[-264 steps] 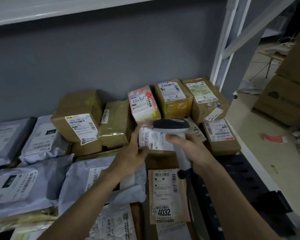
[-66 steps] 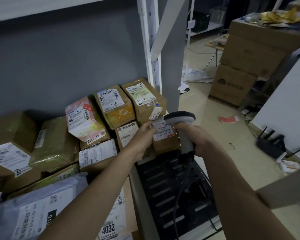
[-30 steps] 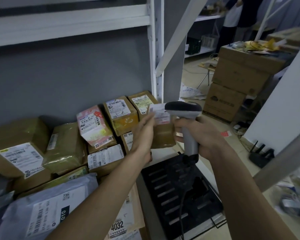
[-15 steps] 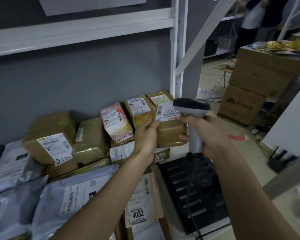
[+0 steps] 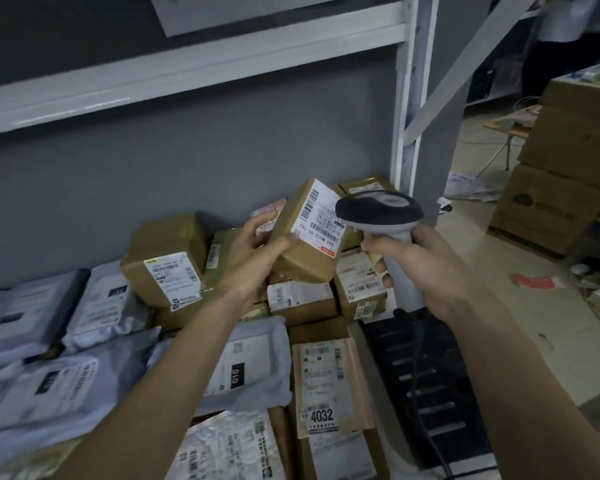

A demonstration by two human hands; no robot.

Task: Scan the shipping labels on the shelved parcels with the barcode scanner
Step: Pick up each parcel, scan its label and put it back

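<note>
My left hand (image 5: 253, 252) grips a small brown cardboard parcel (image 5: 300, 249), lifted above the shelf and tilted, its white shipping label (image 5: 317, 220) facing up and right. My right hand (image 5: 421, 268) holds the grey barcode scanner (image 5: 381, 211) by its handle. The scanner's dark head sits right beside the label's right edge and covers a bit of it. Below lie several shelved parcels: brown boxes (image 5: 163, 265) with labels at the back and grey poly mailers (image 5: 45, 382) on the left.
A flat parcel marked 4032 (image 5: 326, 386) lies at the front. A black slotted panel (image 5: 426, 375) sits right of the parcels, the scanner's cable running over it. White shelf upright (image 5: 407, 98) and upper shelf beam (image 5: 187, 71) frame the bay. Large cartons (image 5: 565, 174) stand on the floor to the right.
My left hand has lifted the small brown parcel higher and turned it, so its label now faces the scanner head. The view has swung left, showing more mailers.
</note>
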